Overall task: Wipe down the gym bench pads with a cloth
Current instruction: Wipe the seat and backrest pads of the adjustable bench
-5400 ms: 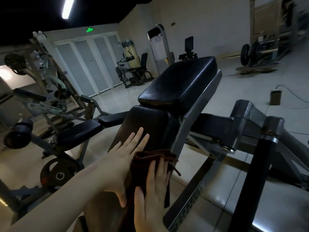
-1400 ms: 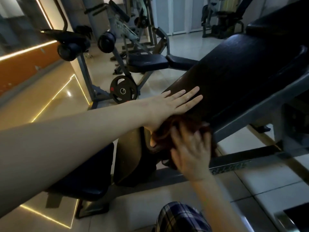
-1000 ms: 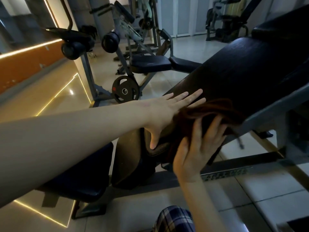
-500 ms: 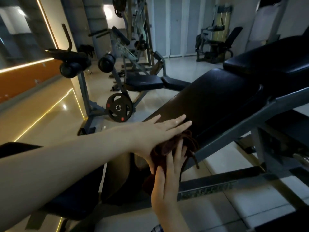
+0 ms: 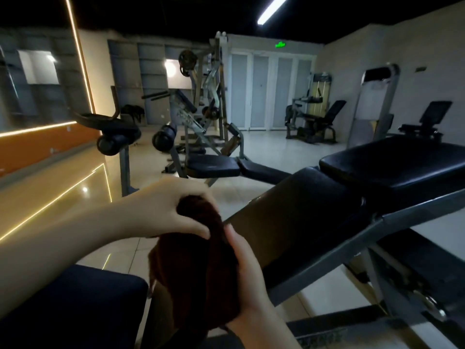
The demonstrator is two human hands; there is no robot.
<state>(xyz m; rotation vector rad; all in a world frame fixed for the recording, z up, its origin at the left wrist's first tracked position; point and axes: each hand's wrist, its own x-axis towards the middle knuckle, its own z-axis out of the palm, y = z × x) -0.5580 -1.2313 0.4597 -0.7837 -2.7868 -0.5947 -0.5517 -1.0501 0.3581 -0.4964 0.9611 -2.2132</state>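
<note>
A dark reddish-brown cloth [image 5: 198, 273] is bunched up in front of me, lifted off the bench. My left hand [image 5: 166, 210] grips its top end with curled fingers. My right hand [image 5: 249, 270] holds the cloth's right side, its fingers hidden behind the fabric. To the right runs the bench's long black back pad [image 5: 297, 210], sloping up to a thicker black seat pad [image 5: 397, 165] on a grey steel frame [image 5: 339, 250]. A dark blue pad [image 5: 75, 306] sits at the lower left under my left forearm.
Another black bench [image 5: 214, 166] stands behind on the tiled floor. A plate-loaded machine [image 5: 203, 102] and roller pads [image 5: 163, 139] are left of centre. More seated machines [image 5: 317, 122] line the far wall. Lit orange wall panels run along the left.
Both hands have come off the back pad and lifted the cloth clear of it. My left hand, flat on the pad before, now grips the cloth's top. The view has tilted up.
</note>
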